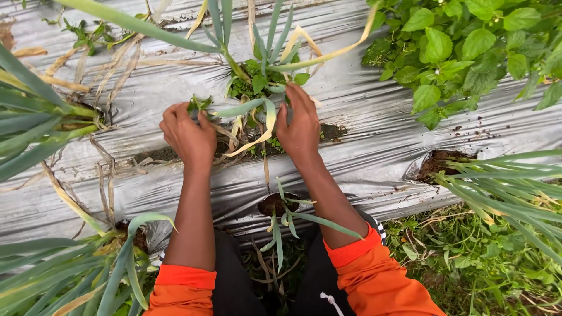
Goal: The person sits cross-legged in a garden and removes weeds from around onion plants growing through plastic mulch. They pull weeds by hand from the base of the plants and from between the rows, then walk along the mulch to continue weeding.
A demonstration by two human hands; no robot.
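An onion-like plant [257,70] with long green and yellowed leaves grows from a hole in the silver plastic mulch [374,152]. Small leafy weeds [256,82] crowd its base. My left hand [187,136] is closed on a small tuft of green weeds [199,105] to the left of the plant. To the right of the stem, my right hand [300,126] reaches into the weeds at the base, its fingers bent around a drooping leaf [266,111]. Both orange sleeves [374,275] are pushed up to the elbows.
Other onion-like plants stand at the left [35,117], lower left [76,269] and right [503,187], and a small one [287,213] grows between my arms. A broad-leaved bush [468,47] fills the upper right. Grass [486,263] lies at the lower right.
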